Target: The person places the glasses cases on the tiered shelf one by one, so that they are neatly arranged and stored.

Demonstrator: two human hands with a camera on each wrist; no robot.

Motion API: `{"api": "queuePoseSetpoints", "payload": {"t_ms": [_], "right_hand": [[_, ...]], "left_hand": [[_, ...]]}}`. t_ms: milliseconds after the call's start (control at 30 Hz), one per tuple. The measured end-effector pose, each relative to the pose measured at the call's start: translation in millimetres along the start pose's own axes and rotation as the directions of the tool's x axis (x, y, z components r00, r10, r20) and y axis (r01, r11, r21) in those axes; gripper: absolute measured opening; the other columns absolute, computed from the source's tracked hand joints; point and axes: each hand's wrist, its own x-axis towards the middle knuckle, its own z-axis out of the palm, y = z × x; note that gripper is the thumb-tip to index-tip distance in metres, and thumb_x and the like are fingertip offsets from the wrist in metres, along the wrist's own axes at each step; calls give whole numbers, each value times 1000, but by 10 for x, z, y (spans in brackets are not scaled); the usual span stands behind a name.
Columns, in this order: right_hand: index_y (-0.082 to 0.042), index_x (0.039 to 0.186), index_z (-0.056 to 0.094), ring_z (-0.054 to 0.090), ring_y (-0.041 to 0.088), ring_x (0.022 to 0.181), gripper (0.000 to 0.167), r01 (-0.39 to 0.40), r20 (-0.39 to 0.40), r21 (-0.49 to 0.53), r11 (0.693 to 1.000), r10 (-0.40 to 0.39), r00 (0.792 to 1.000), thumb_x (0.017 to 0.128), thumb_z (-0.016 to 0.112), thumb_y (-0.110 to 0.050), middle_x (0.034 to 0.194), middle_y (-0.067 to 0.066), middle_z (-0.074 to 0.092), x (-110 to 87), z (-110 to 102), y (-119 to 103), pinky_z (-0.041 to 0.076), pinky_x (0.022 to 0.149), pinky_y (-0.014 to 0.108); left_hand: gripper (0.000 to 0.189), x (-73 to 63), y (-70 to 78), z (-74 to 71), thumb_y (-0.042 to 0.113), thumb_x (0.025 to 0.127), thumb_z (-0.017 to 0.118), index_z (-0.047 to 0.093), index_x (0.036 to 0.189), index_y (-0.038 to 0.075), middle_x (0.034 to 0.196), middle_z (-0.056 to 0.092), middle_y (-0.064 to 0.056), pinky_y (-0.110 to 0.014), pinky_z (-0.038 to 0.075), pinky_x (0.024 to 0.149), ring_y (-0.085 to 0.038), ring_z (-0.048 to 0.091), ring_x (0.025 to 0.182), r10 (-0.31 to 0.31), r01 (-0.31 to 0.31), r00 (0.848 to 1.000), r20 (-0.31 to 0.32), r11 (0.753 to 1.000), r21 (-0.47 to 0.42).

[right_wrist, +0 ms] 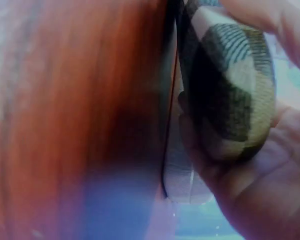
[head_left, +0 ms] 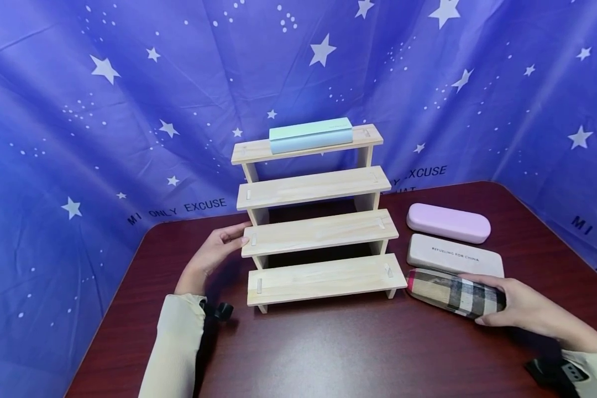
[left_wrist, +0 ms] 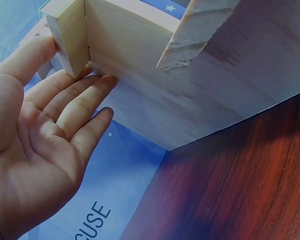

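Observation:
A four-tier wooden step shelf (head_left: 323, 232) stands mid-table. At its left side, my left hand (head_left: 224, 246) pinches the end of a lower board (left_wrist: 70, 42), thumb against the edge and fingers behind it. My right hand (head_left: 519, 304) grips the right end of a plaid glasses case (head_left: 450, 292); in the right wrist view the plaid case (right_wrist: 235, 85) lies between thumb and fingers. Just behind it are a white glasses case (head_left: 453, 255) with printed lettering and a lilac glasses case (head_left: 448, 222). On the top tier rests a mint-and-blue glasses case (head_left: 310, 136).
The dark red wooden table (head_left: 328, 354) carries the shelf and the cases. Right behind its back edge hangs a blue curtain (head_left: 194, 110) with white stars. Black straps with small devices sit on both wrists.

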Motion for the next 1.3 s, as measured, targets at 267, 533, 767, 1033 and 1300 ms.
{"api": "queuePoseSetpoints", "payload": {"t_ms": [267,533,767,1033,1300], "right_hand": [[-11,128,57,53,1,77,67,-61,-34,13,998,61,998,66,83,-7,87,-12,62,1,-104,-85,42,62,17],[-15,129,57,51,0,80,69,-128,-81,-37,991,125,989,65,83,-9,89,-12,62,-2,-289,-166,42,61,20],[-12,133,53,55,7,79,70,-130,-97,15,991,130,987,68,78,-2,92,-7,65,29,-485,-266,44,61,21],[-14,136,50,58,8,81,70,-154,-94,73,985,161,982,72,75,-1,95,-6,66,198,-620,-395,46,62,22],[-12,135,51,57,14,83,66,-94,-65,159,983,105,992,73,72,0,100,0,64,505,-593,-623,49,63,26]], "left_hand": [[50,-2,15,10,3,91,58,43,136,-8,126,56,-17,-21,48,86,-5,60,101,-6,6,1000,-4,1000,-2],[49,-5,8,15,3,90,58,43,136,-9,120,61,-6,-21,48,86,-6,60,100,-1,1,1000,1,1000,-21],[49,2,-14,2,3,91,58,43,136,-8,122,60,-9,-22,48,86,-6,60,101,-4,4,1000,0,1000,-23],[49,-1,-14,10,3,91,58,43,136,-8,124,59,-12,-21,48,87,-5,60,101,0,0,1000,-1,1000,-6],[48,-10,-7,16,4,92,57,43,136,-9,118,62,0,-22,48,86,-6,60,101,34,-34,999,13,999,-12]]}}
